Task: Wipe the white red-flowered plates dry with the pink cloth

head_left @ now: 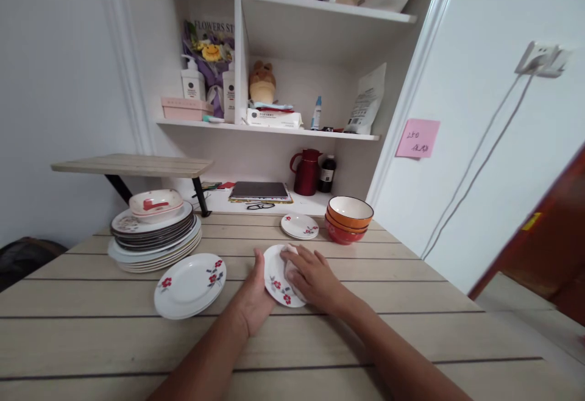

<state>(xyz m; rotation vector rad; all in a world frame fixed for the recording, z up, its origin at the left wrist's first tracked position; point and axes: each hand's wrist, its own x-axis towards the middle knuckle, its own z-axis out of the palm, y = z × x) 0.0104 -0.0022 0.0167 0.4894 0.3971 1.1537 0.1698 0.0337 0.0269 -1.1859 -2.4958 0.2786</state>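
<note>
A small white plate with red flowers (275, 272) is tilted up over the middle of the table. My left hand (256, 297) grips its left edge, thumb along the rim and the other fingers hidden behind it. Against the plate's face, my right hand (315, 276) presses a crumpled white tissue or cloth (291, 265), partly covered by the fingers. To the left lie larger plates with the same flowers (189, 285), stacked. Beyond my hands rests a short stack of small flowered plates (299, 226).
Stacked orange and red bowls (350, 221) stand at the back right. On the left, a tall pile of plates (155, 236) carries a square bowl (156, 205), near a raised wooden stand (132, 165). A laptop (259, 190), glasses (260, 206) and a red jug (307, 172) sit behind.
</note>
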